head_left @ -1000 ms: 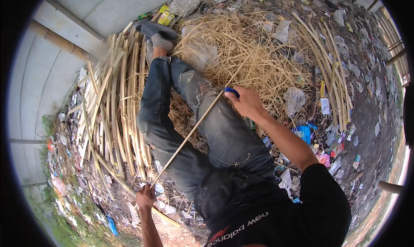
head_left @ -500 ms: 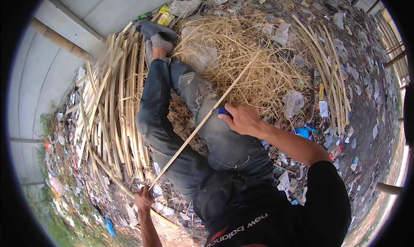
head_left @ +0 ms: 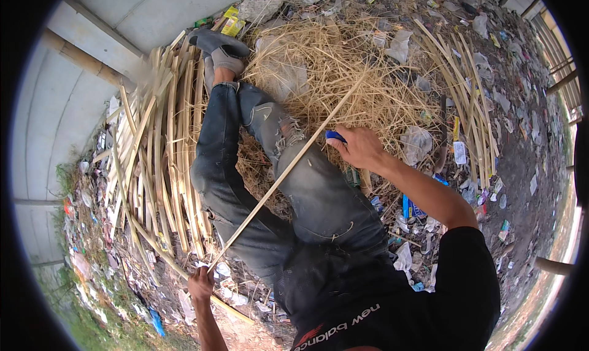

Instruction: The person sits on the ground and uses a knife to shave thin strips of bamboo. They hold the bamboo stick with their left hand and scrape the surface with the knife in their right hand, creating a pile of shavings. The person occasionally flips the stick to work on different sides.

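Note:
A long, thin bamboo strip point(head_left: 270, 191) slants across my thighs, from lower left up to the straw-like shavings. My left hand point(head_left: 200, 284) is closed around its near end, low at the left. My right hand point(head_left: 362, 147) is closed on a small blue-handled tool point(head_left: 335, 136), held beside the strip's upper half above my raised knee. The tool's working end is too small to make out. My legs in torn dark jeans point(head_left: 310, 167) lie stretched out beneath the strip.
Many split bamboo strips point(head_left: 156, 148) lie in a pile left of my legs. A heap of pale shavings point(head_left: 343, 63) spreads ahead, with more strips point(head_left: 469, 106) at its right. Litter covers the ground. A grey wall point(head_left: 178, 7) stands at the far left.
My right hand with the blue-handled tool has moved up and to the right, away from my body toward the strip's far end. My left hand has barely shifted.

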`<state>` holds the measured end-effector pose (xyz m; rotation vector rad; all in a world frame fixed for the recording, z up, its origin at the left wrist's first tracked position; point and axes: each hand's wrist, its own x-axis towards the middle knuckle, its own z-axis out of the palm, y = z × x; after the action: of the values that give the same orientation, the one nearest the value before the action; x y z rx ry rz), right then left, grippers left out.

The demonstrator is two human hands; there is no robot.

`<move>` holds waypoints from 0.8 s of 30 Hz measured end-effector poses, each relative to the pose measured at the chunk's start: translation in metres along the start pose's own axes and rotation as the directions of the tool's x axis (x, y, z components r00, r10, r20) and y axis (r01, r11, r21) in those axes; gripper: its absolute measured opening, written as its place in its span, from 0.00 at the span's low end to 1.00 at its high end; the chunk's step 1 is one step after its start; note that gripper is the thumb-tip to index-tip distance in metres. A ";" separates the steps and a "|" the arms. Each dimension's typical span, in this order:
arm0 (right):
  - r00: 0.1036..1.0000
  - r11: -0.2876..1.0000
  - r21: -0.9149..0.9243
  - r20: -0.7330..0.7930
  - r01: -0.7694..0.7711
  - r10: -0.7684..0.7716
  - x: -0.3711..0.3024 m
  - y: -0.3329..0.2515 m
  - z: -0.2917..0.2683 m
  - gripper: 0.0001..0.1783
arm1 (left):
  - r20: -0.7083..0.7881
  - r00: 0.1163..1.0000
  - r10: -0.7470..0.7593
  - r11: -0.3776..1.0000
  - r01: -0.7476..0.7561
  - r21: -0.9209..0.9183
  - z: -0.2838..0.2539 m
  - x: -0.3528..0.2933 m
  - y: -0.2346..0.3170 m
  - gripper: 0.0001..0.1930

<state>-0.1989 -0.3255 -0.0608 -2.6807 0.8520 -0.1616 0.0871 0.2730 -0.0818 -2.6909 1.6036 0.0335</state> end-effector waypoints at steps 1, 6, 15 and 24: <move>0.988 0.989 0.066 -0.073 -0.131 0.136 0.013 0.024 -0.010 0.27 | 0.006 1.000 -0.005 1.000 0.005 0.016 -0.004 -0.003 -0.005 0.15; 0.905 0.932 0.128 -0.226 -0.340 0.361 0.050 0.092 -0.035 0.28 | -0.007 0.999 0.041 0.997 -0.042 -0.059 -0.007 0.038 0.007 0.12; 0.631 0.779 0.261 -0.469 -0.570 0.618 0.051 0.191 -0.048 0.30 | 0.059 0.998 -0.030 0.999 0.029 0.014 -0.010 0.019 -0.028 0.13; 0.672 0.809 0.466 -0.472 -0.359 0.571 0.011 0.171 -0.072 0.31 | 0.077 0.993 -0.094 0.995 0.095 -0.004 -0.007 -0.030 -0.051 0.12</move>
<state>-0.2972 -0.4830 -0.0507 -1.9890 1.5215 -0.9716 0.1180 0.3231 -0.0742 -2.7313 1.4566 0.1406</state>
